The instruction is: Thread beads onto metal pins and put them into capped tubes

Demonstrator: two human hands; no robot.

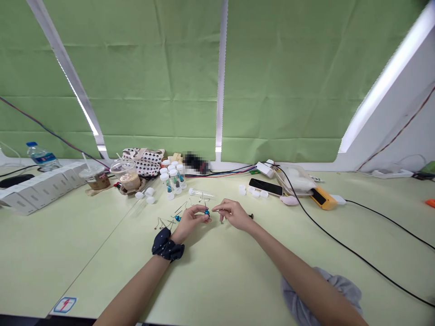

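My left hand [190, 220], with a dark dotted scrunchie [167, 246] at its wrist, pinches a small shiny blue metal part [207, 212]. Thin bent metal rods [204, 199] stick up from or just behind this part. My right hand [234, 214] is close by on the right, index finger pointing at the blue part, other fingers curled. A tiny tip shows below those fingers, too small to name. Beside my left hand lie another blue part [177, 218] and several bent thin rods [163, 222]. A small dark object [251, 216] is partly hidden behind my right wrist.
Capped clear tubes [173, 179] stand behind my left hand; one tube [200, 192] lies flat. White caps [149, 195], drink cups [127, 176] and white boxes [41, 188] are leftward. Rightward are a phone [266, 187], a yellow device [323, 198] and a black cable [335, 242].
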